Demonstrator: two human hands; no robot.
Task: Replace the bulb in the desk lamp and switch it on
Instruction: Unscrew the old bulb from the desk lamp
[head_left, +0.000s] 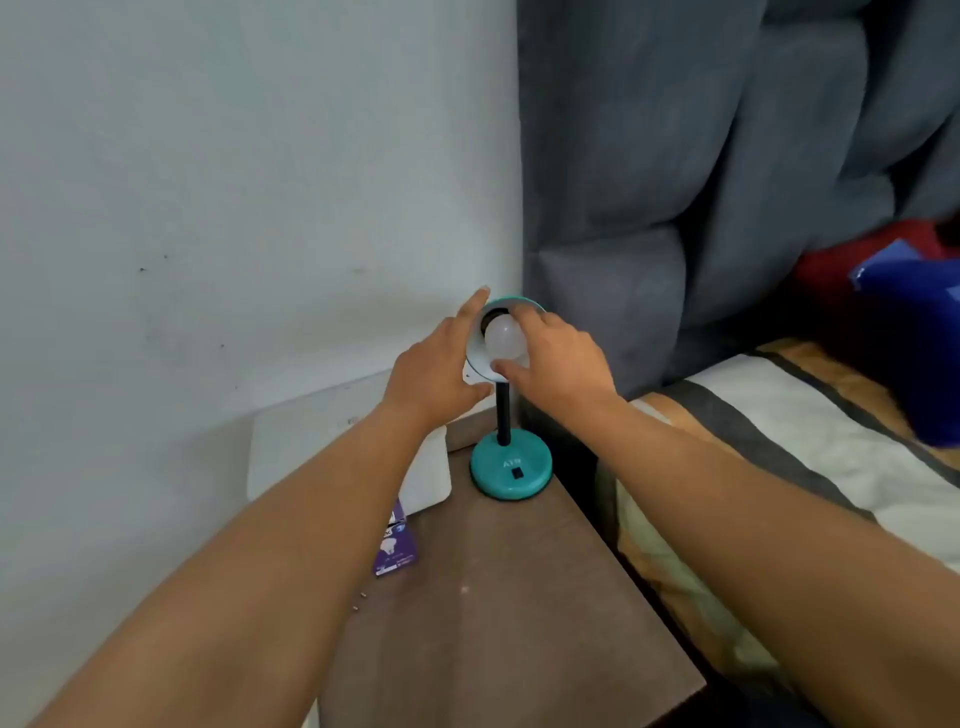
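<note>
Brown table (519, 597) bare in front of lamp base (511, 470), wall (234, 182) close left, bed (779, 441) right

Desk lamp (511, 470): teal round base with a black rocker switch (516, 473) on its top face, black upright stem, teal shade with a pale inner surface tilted to face the camera. It is stood at the far end of a brown bedside table, near the wall corner.

Bulb (505, 336): 1 white frosted globe, unlit, seated in the dark socket inside the shade.
</note>
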